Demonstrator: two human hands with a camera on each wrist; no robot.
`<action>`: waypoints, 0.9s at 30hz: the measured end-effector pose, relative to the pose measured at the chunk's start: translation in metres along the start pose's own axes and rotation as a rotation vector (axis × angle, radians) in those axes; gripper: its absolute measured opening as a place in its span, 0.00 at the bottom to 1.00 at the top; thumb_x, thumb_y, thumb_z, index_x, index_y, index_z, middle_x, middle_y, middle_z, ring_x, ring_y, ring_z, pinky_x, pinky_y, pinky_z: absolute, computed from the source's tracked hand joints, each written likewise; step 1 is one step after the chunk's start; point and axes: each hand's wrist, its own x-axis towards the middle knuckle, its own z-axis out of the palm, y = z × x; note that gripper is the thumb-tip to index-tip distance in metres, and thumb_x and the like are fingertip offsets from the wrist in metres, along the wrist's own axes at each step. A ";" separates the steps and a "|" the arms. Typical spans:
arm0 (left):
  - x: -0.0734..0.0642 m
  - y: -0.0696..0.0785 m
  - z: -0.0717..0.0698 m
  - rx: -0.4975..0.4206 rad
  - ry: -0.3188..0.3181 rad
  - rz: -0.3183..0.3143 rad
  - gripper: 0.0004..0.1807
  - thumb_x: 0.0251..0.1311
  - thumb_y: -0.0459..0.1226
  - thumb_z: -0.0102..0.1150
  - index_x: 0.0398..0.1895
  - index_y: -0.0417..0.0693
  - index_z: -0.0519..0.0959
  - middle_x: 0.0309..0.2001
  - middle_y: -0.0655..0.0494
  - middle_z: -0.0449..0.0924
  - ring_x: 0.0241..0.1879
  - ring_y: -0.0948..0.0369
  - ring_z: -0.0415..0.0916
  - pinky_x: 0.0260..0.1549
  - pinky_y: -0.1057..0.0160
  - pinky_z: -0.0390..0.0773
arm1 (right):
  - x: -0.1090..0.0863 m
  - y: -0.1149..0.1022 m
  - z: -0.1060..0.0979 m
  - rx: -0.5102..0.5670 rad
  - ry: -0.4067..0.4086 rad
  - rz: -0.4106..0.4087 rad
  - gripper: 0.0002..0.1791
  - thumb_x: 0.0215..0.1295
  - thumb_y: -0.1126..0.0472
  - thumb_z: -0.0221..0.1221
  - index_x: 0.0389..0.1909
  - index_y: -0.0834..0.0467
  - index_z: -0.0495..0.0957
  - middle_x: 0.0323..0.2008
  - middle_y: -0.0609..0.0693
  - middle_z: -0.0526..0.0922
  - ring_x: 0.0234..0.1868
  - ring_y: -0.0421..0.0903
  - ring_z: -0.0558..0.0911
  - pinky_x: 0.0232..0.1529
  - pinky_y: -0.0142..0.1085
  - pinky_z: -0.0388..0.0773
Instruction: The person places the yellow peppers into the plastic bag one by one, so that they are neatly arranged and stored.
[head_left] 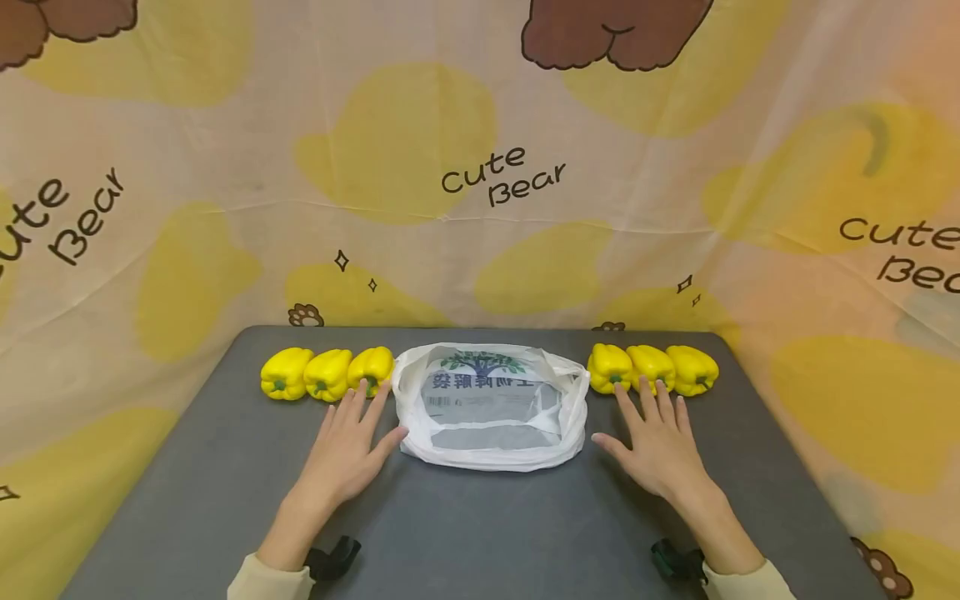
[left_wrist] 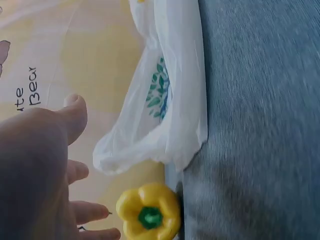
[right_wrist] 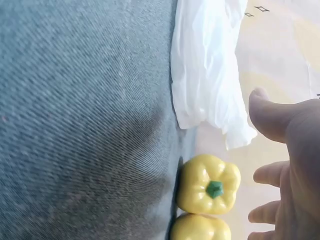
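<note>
A white plastic bag (head_left: 491,457) stands mouth-up on the grey table, its rim spread wide, with a green tree print and dark lettering inside. To its left several yellow bell peppers (head_left: 327,374) lie in a row; another row of yellow bell peppers (head_left: 651,370) lies to its right. My left hand (head_left: 348,454) hovers with fingers spread between the left row and the bag, holding nothing. Likewise my right hand (head_left: 656,442) hovers with spread fingers before the right row. In the left wrist view a bell pepper (left_wrist: 149,212) shows beyond the fingertips; the right wrist view shows a bell pepper (right_wrist: 209,184) similarly.
The grey table (head_left: 487,533) ends at the back against a patterned cloth (head_left: 420,150) with bear prints, which also hangs at both sides. Dark straps (head_left: 333,558) sit at the wrists.
</note>
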 end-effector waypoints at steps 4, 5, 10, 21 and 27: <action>0.004 0.008 0.003 -0.034 -0.004 0.026 0.42 0.72 0.61 0.49 0.82 0.51 0.54 0.79 0.35 0.48 0.75 0.35 0.51 0.69 0.31 0.55 | 0.001 0.004 -0.004 0.000 -0.002 0.002 0.51 0.69 0.27 0.49 0.80 0.59 0.54 0.77 0.72 0.46 0.77 0.73 0.42 0.72 0.69 0.37; 0.005 0.010 0.004 -0.045 -0.010 0.025 0.42 0.72 0.60 0.49 0.82 0.52 0.54 0.79 0.35 0.48 0.74 0.34 0.52 0.68 0.31 0.57 | 0.002 0.005 -0.005 -0.001 -0.001 0.001 0.51 0.69 0.27 0.49 0.80 0.59 0.54 0.77 0.73 0.46 0.77 0.73 0.42 0.72 0.69 0.38; 0.010 0.015 0.013 -0.136 -0.034 0.012 0.39 0.73 0.56 0.53 0.81 0.53 0.57 0.78 0.35 0.52 0.71 0.34 0.59 0.61 0.29 0.65 | 0.008 0.010 -0.012 -0.005 0.001 -0.006 0.50 0.70 0.28 0.49 0.79 0.61 0.55 0.77 0.73 0.46 0.76 0.74 0.44 0.72 0.70 0.39; 0.016 0.004 0.029 -0.244 -0.057 0.007 0.34 0.72 0.48 0.58 0.77 0.48 0.64 0.73 0.37 0.62 0.68 0.37 0.66 0.62 0.32 0.67 | 0.017 0.030 -0.030 -0.012 0.020 -0.004 0.48 0.72 0.32 0.50 0.78 0.63 0.57 0.76 0.76 0.48 0.75 0.77 0.46 0.72 0.70 0.40; 0.022 0.000 0.029 -0.306 -0.058 0.007 0.34 0.70 0.46 0.61 0.76 0.47 0.66 0.71 0.38 0.66 0.69 0.40 0.66 0.65 0.35 0.66 | 0.021 0.044 -0.036 0.021 0.019 0.006 0.47 0.73 0.34 0.50 0.77 0.66 0.57 0.75 0.76 0.49 0.74 0.78 0.47 0.69 0.72 0.43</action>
